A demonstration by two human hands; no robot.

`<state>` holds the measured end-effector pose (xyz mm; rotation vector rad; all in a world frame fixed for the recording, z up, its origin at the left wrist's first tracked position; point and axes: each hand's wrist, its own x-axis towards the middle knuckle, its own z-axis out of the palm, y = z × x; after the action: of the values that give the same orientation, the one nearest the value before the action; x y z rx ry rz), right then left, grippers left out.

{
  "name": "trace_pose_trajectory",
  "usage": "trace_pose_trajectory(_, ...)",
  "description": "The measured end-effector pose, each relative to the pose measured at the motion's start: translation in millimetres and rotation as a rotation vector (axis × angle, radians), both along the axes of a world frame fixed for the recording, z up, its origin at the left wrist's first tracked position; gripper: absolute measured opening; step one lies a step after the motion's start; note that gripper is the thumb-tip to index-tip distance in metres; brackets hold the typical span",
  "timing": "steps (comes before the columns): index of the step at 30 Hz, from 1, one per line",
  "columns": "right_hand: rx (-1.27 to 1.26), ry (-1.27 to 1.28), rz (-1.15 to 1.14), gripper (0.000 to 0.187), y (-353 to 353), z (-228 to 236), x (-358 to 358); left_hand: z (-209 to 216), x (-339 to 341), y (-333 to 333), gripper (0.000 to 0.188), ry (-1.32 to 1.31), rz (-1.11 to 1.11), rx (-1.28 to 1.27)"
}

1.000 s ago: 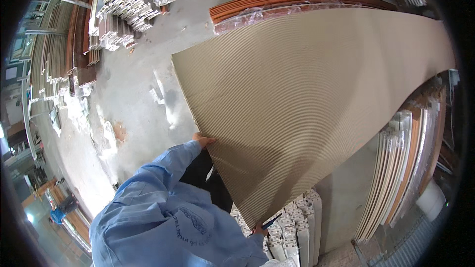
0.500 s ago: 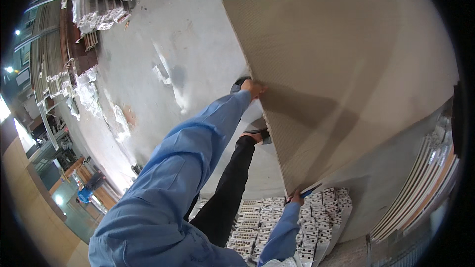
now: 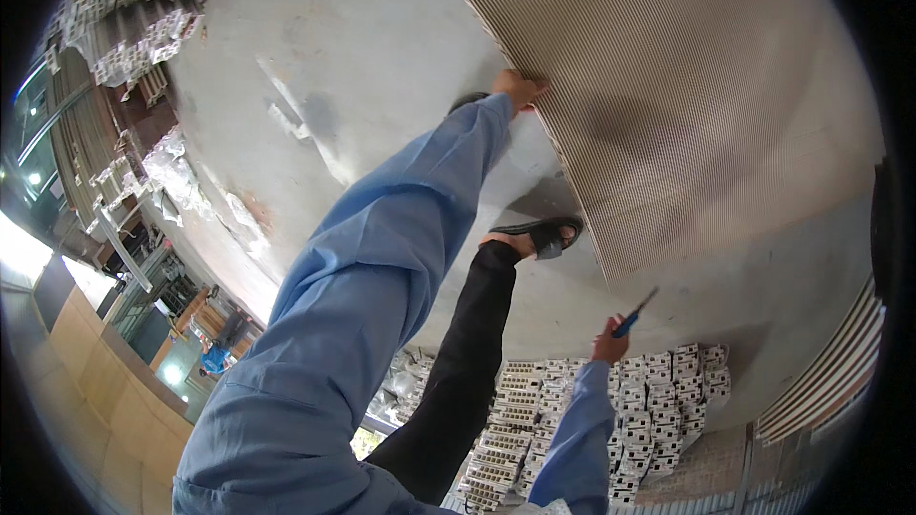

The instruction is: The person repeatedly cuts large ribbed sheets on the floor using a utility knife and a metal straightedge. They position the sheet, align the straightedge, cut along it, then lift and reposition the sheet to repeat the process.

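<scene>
1. Filling the upper right of the view, a large ribbed panel [image 3: 687, 86] is held tilted above the concrete floor [image 3: 363, 67]; its left edge lies under the fingers of the left hand [image 3: 517, 88], which are curled closed around that edge at the end of a blue-sleeved, outstretched arm.
2. The step in hand is judged to be the carrying or turning of the panel by its edge. For the next move, a second grip on the lower corner would seem to be needed, since only one hand is on the panel.
3. Below the panel's lower corner, well apart from the left fingers, the right hand [image 3: 607, 341] is seen closed around a blue-handled tool [image 3: 634, 313], probably a knife or marker; its tip points up toward the panel without touching it.
4. Just beneath the right fingers, a stack of white hollow profiles [image 3: 572, 420] is seen end-on, as rows of small pale squares. A like stack [image 3: 124, 19] lies far to the left of the left hand.
5. Between the two hands, a sandalled foot [image 3: 539, 236] rests on the floor.
6. No packages, labels or signs can be made out.
</scene>
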<state>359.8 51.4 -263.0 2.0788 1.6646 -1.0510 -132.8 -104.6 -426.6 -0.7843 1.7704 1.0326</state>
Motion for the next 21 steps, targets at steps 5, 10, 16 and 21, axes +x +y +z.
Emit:
trace_pose_trajectory(5, -0.255, 0.044, -0.004, 0.021, -63.5, 48.9, -14.9, -21.8, 4.0, -5.5, 0.036, -0.005, -0.033, -0.069)
trace_pose_trajectory(10, -0.515, 0.041, -0.299, 0.029, -95.0, 118.2, -22.7, -23.5, -3.3, -6.4, 0.036, 0.032, -0.25, -0.102)
trace_pose_trajectory(16, -0.469, -0.178, -0.595, 0.021, -160.9, 281.2, 9.2, -25.1, -9.7, -3.1, 0.036, 0.127, -0.536, -0.196)
trace_pose_trajectory(21, -0.507, -0.397, -0.626, 0.023, -217.8, 390.0, 15.1, -27.1, -12.5, -2.6, 0.055, 0.069, -0.625, -0.327)
